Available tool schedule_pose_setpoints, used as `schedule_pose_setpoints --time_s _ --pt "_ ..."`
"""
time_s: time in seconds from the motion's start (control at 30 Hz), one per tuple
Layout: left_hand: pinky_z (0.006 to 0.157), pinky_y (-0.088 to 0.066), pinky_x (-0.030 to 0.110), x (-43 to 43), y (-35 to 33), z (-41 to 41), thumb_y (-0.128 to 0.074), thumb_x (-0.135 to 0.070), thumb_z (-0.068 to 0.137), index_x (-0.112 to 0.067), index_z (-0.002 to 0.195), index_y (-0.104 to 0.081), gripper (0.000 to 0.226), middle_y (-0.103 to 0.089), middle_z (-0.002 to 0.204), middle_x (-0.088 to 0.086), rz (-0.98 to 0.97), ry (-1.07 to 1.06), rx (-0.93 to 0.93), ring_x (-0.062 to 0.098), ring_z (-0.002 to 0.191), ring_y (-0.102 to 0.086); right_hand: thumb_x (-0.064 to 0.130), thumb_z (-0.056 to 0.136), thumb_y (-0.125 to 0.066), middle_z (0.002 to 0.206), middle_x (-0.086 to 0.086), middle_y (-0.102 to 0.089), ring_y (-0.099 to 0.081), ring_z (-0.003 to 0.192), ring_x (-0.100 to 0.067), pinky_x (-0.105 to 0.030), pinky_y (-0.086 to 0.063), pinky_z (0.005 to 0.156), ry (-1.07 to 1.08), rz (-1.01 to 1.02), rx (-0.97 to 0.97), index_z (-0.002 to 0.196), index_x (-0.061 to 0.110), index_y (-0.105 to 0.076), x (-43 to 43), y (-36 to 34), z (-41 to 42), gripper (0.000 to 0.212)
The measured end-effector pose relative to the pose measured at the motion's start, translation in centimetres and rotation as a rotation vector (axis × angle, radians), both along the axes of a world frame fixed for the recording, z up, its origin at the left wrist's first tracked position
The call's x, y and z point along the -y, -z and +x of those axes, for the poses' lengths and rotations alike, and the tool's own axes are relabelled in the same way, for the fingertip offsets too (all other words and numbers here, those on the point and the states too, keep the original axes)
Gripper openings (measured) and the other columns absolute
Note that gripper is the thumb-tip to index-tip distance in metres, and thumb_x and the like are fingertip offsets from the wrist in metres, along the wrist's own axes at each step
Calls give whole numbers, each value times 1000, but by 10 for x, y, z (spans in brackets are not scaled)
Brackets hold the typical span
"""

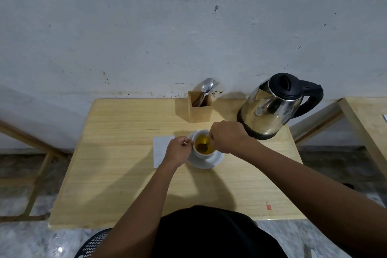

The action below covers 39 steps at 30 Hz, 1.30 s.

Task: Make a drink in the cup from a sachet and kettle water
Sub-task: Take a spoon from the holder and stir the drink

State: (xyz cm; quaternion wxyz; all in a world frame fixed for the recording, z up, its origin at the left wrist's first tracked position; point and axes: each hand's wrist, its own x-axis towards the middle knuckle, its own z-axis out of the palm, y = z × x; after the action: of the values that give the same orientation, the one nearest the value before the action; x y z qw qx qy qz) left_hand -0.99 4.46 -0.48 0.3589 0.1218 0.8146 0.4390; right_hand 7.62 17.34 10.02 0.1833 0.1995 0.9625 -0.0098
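The drink looks largely made. The white cup, just below the middle of the frame on its white saucer, holds clear yellow-amber liquid with a dark brown clump sitting in it, so water and the sachet's contents seem to be in. Mixing or steeping is probably what is left. The left hand has its fingers curled tight against the cup's left side, apparently on the handle, which is hidden. The right hand hovers over the right rim as a closed fist with fingertips pointing down into the cup. I cannot tell whether it pinches a spoon, a string or nothing. The cup and saucer are smooth, glazed and round. A flat white rectangle of paper, perhaps the sachet or a napkin, lies left of the saucer. At right of centre stands the kettle, polished steel with a matte black lid, handle and base. A square wooden holder beside it keeps a metal spoon and fork. The table is pale, grained wood.
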Motion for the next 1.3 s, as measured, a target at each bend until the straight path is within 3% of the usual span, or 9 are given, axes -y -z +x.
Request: schedule_pose_setpoints --time_s 0.13,0.27,0.37,0.5,0.67,0.87,0.97,1.17,1.3 --pt "81 -58 52 0 2 0 -58 -28 92 -14 85 -68 19 -65 76 7 -8 -2 -1 26 78 -62 26 94 -51 68 1 -48 -50 63 -18 -29 -37 55 6 65 -51 96 14 -59 2 4 1 15" --pt "82 -58 51 -1 1 -1 -58 -29 92 -14 84 -68 20 -67 79 8 -5 -4 -2 28 82 -64 23 95 -50 82 -3 -56 -50 67 -19 -27 -34 54 -20 125 -13 103 11 -57 -2 -2 5 16" --pt "82 -58 50 -1 2 -1 -58 -28 92 -16 82 -68 18 -66 78 7 -8 -2 -1 26 82 -64 27 93 -53 77 -1 -54 -47 61 -15 -25 -29 49 -18 93 21 100 12 -55 -5 -4 5 16" --pt "84 -57 50 -1 2 -1 -57 -26 93 -17 86 -68 16 -66 81 6 -8 0 6 26 85 -64 33 90 -55 68 3 -46 -46 60 -13 -27 -34 52 18 -15 6 89 16 -47 -1 2 1 19" --pt "82 -57 52 0 3 -1 -58 -28 92 -12 85 -68 20 -65 77 7 -8 -4 5 30 85 -65 28 94 -51 71 1 -47 -51 66 -17 -29 -39 58 7 57 -59 98 13 -58 1 6 -1 17" --pt "83 -58 50 -1 3 -2 -58 -28 92 -12 88 -69 20 -66 79 6 -3 -2 16 30 88 -66 34 92 -55 67 2 -43 -41 54 -11 -25 -29 49 -6 83 19 94 15 -51 -7 -2 0 20" --pt "84 -58 49 -1 4 -1 -57 -27 93 -18 84 -68 17 -67 83 6 -4 -5 17 30 92 -66 41 89 -57 74 1 -52 -47 59 -14 -26 -32 50 1 33 41 89 15 -46 -6 -2 0 28" --pt "84 -58 49 -1 4 -2 -58 -26 93 -16 85 -68 16 -67 83 7 3 -8 22 28 90 -66 33 92 -51 84 -1 -65 -54 65 -18 -28 -38 55 41 5 -73 99 16 -63 0 10 -1 22" --pt "81 -58 51 0 5 -2 -59 -28 92 -16 82 -67 18 -67 79 6 4 -6 15 28 85 -66 25 96 -48 70 0 -51 -49 61 -17 -28 -34 51 10 96 -51 97 13 -61 -2 10 4 18"
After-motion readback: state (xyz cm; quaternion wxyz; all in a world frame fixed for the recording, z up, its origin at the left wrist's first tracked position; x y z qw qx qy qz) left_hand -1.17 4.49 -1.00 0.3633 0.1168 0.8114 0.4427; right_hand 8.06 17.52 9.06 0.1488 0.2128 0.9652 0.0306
